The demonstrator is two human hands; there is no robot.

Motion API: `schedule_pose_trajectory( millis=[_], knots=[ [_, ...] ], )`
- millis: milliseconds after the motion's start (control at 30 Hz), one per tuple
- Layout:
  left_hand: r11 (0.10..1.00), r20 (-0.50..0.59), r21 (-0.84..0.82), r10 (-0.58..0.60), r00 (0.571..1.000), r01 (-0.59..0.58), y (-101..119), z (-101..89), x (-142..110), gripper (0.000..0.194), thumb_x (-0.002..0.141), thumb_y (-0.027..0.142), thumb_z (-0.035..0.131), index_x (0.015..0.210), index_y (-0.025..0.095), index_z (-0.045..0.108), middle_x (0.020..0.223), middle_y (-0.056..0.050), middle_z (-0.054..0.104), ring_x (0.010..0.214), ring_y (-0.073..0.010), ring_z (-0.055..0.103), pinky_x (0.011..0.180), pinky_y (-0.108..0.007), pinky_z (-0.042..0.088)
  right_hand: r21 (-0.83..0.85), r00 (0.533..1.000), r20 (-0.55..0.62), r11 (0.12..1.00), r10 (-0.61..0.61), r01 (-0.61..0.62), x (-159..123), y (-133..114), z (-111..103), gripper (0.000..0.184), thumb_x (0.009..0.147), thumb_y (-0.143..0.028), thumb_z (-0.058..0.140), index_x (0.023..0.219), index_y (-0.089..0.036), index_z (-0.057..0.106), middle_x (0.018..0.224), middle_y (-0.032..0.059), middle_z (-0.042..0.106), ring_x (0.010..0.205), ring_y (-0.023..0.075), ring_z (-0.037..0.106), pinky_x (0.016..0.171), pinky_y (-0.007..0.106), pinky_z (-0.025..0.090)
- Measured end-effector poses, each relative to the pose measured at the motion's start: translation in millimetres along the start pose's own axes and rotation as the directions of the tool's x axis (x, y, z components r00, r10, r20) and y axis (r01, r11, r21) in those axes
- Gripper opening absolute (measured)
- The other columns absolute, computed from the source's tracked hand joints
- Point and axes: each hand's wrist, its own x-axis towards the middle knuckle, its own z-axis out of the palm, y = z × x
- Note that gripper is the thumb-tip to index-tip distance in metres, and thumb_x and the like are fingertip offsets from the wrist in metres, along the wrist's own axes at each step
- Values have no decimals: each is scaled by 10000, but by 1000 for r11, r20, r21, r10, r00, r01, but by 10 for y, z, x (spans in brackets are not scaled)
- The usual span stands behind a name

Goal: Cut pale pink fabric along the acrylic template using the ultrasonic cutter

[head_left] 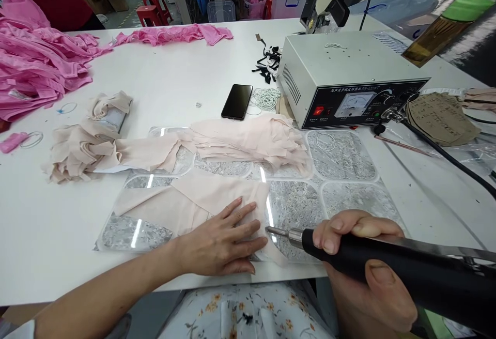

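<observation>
My left hand (228, 241) lies flat with its fingers spread on pale pink fabric pieces (217, 189), which overlap on a grey marbled mat (294, 210). My right hand (368, 272) is wrapped around a black handheld ultrasonic welder (418, 277) with a thin metal tip. The tip points left and sits at the right edge of the fabric, close to my left fingertips; whether it touches the cloth I cannot tell. Just beyond lies a stack of similar pale pink pieces (248, 140), which joins a strip leading to a bunched heap of the same cloth (81, 148).
A grey control box (349, 80) stands at the back right, with a black cable (445, 153) running from it. A phone (237, 102), coiled white cord (267, 99) and black scraps (270, 62) lie nearby. Bright pink fabric (34, 55) is piled at the left.
</observation>
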Motion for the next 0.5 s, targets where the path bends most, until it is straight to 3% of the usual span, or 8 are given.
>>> schedule_pose_trajectory(
  millis=[500],
  knots=[
    [1000,15,6,4,1000,-4,-11,2,-9,499,944,495,568,1337,188,534,1311,-120,571,1433,-355,287,1174,-559,249,-56,1000,-10,998,24,-25,-6,22,29,62,840,-271,609,883,-229,594,802,1,556,590,123,561,562,331,560]
  ],
)
